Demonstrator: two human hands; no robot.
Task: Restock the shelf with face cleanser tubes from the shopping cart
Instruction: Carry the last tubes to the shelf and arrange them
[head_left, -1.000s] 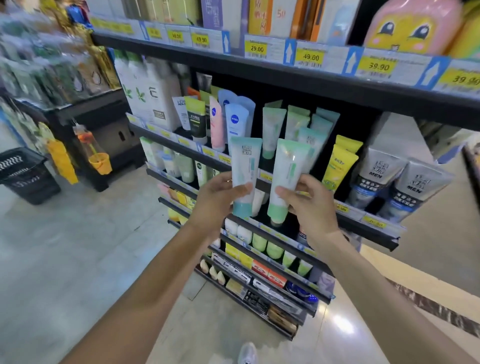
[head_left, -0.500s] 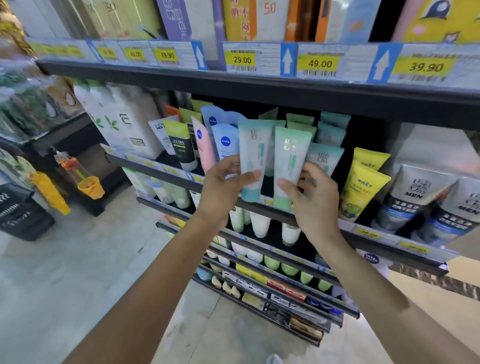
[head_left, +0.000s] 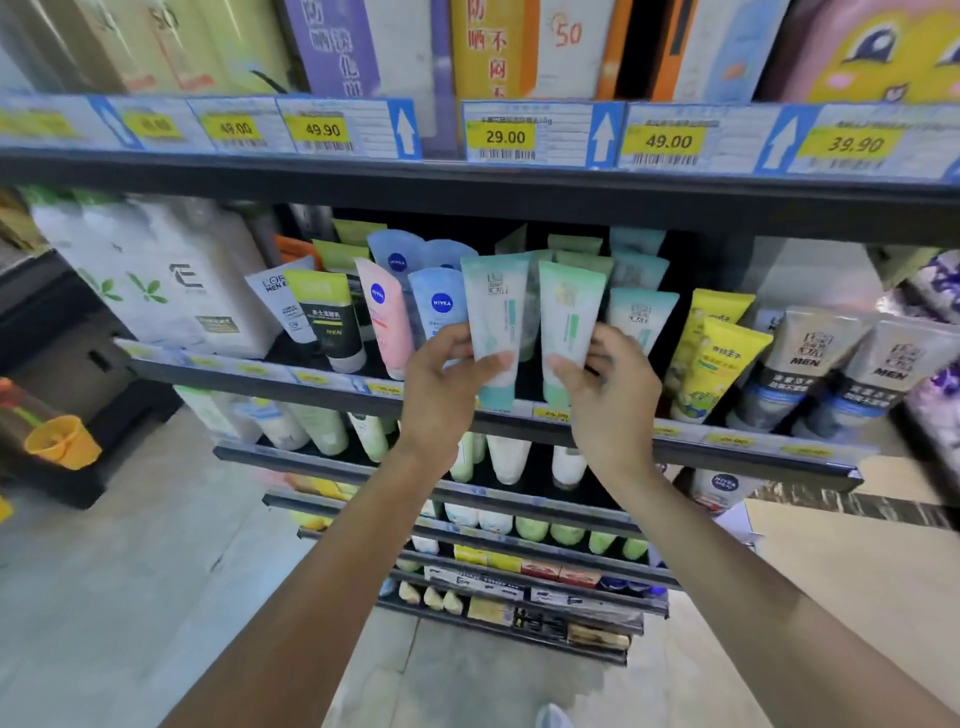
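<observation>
Moved: both tubes have come closer to the shelf row since a second ago, as I see it.
Shelf: black metal shelf (head_left: 322, 375), tubes standing along it.
Left hand (head_left: 441, 382): pinching blue-green plastic cleanser tube (head_left: 496, 317), cap down.
Right hand (head_left: 610, 387): pinching mint-green plastic cleanser tube (head_left: 569, 317) just beside it.
</observation>
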